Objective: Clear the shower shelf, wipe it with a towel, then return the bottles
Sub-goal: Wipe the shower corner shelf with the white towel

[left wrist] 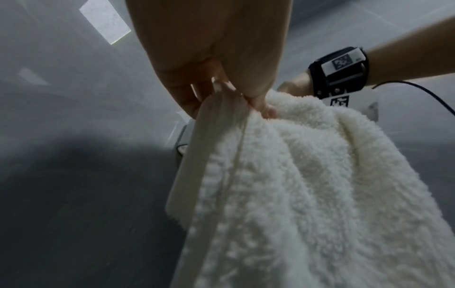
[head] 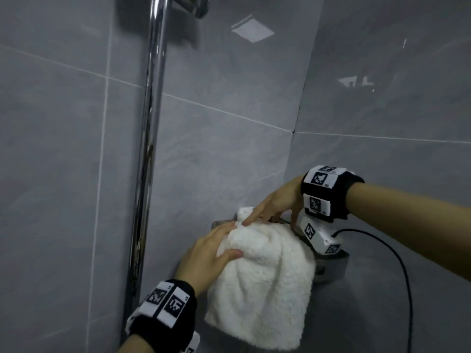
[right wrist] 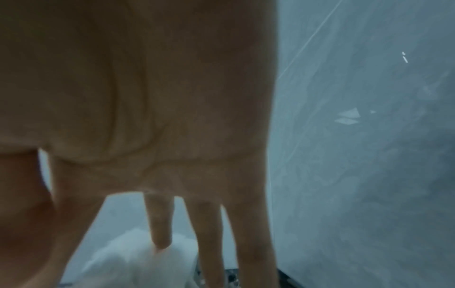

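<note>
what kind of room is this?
Most likely a bathroom shower corner: glossy grey wall tiles, a chrome shower riser pipe, and a corner shelf draped with a white towel.

Dim, soft blur (glare on tiles (head: pixel 252 29))

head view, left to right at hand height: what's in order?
chrome shower rail → left hand → white towel → right hand → right wristband → black cable

Chrome shower pipe (head: pixel 150 138) on grey tiled wall (head: pixel 63 123); black cable (head: pixel 397 263)
</note>
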